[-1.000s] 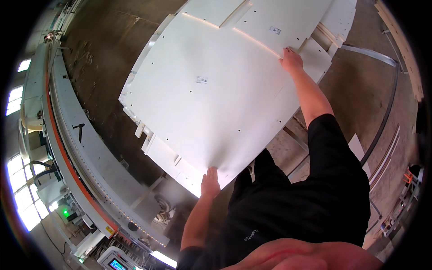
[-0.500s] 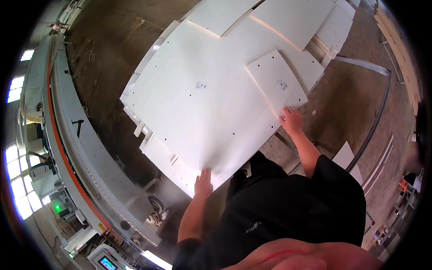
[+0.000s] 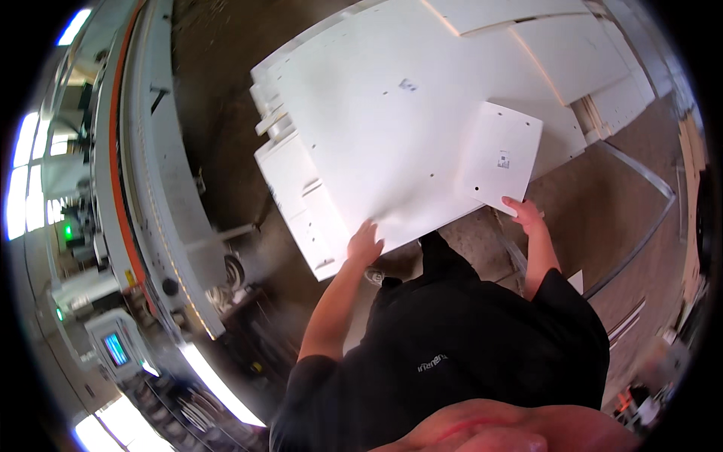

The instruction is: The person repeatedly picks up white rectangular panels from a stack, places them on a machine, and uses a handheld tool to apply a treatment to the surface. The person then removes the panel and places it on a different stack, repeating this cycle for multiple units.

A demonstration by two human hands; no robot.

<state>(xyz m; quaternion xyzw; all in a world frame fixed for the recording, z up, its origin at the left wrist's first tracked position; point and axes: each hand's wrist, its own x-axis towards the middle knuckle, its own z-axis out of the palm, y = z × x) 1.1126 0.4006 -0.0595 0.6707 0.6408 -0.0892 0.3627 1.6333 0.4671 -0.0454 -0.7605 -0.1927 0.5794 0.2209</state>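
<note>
Workshop floor is seen in the head view: brown concrete floor [image 3: 226, 135], a long grey machine with an orange stripe [image 3: 143, 188] running down the left side, a small lit screen [image 3: 114, 348] at lower left, bright windows [image 3: 22, 181] at the far left edge.

Head view, stack: a pile of white panels [image 3: 301, 196] sits in the upper middle, lower boards stepped out at the left edge. No bench can be made out under the pile. More white boards [image 3: 572, 60] are laid beyond it at upper right.

Head view, work pieces: a large white panel [image 3: 384, 128] lies on top of the pile, drilled with small holes and carrying a small label. A smaller white panel [image 3: 501, 158], also labelled, rests on the right part of the large one, its corner overhanging toward the person.

Head view, hands: the left hand [image 3: 364, 244] is pressed on the near edge of the large white panel, fingers curled over it, gripping that edge. The right hand [image 3: 525, 216] is closed on the near lower corner of the smaller white panel, thumb side up. Both forearms come up from a black shirt [image 3: 467, 354] at the bottom.
</note>
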